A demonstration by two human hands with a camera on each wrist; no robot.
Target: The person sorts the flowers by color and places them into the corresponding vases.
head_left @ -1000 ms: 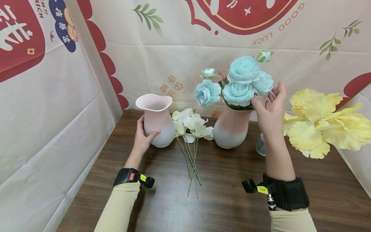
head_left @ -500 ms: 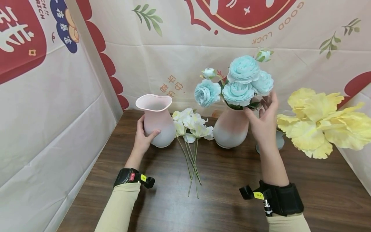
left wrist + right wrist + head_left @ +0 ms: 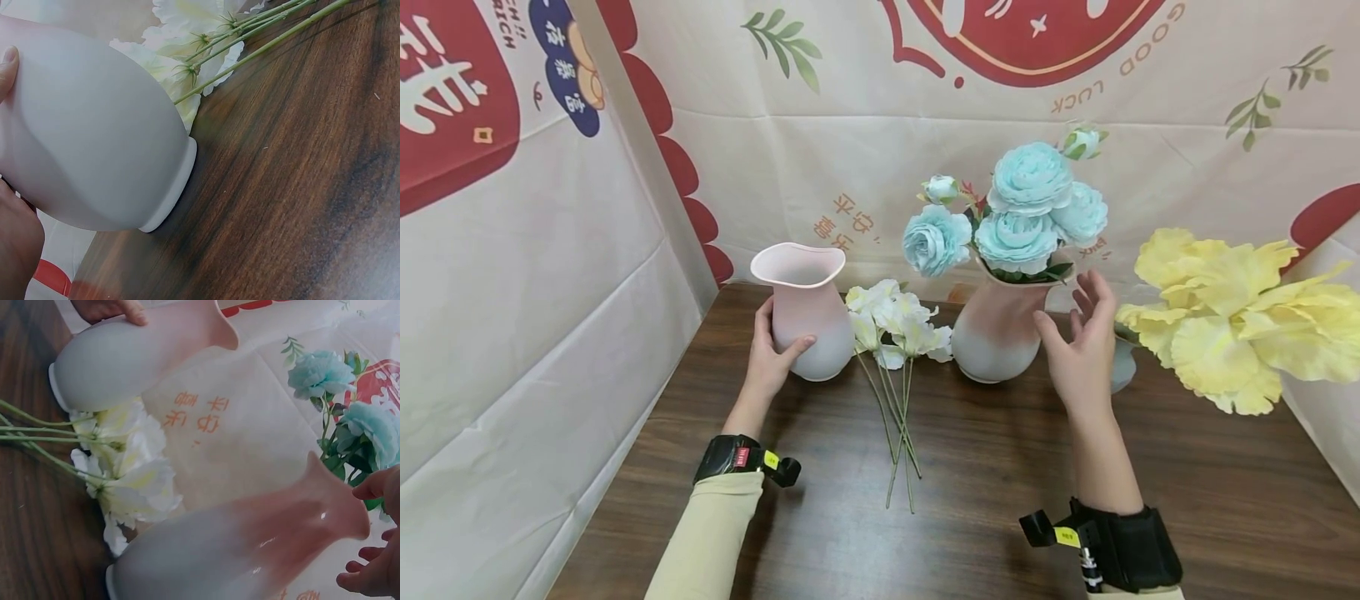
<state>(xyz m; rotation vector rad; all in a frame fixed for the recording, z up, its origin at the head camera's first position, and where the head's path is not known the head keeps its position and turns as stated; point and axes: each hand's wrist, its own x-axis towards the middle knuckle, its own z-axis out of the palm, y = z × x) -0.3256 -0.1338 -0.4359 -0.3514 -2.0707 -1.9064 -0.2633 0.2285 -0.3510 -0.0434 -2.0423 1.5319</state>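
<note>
My left hand (image 3: 767,358) holds a pink-and-white vase (image 3: 816,333) round its belly, thumb across the front; the vase stands upright with nothing visible in its wavy mouth. To the right is a second such vase (image 3: 996,337), filled with light blue artificial peonies (image 3: 1018,242) and green leaves. Beside that vase's right side is my right hand (image 3: 1081,350), fingers loosely spread and holding nothing. In the right wrist view its fingers (image 3: 369,484) overlap the area by the vase rim. White artificial flowers (image 3: 895,321) on thin green stems lie between the two vases.
A large yellow artificial flower (image 3: 1225,321) spreads at the right, above a small grey-blue vase (image 3: 1122,367) partly hidden behind my right hand. Printed cloth (image 3: 865,150) hangs behind and to the left of the dark wooden table (image 3: 985,475).
My right hand has come down from the blue peonies to beside the vase's body, away from the blooms. My left hand and its vase have stayed put. The yellow flower has shifted slightly.
</note>
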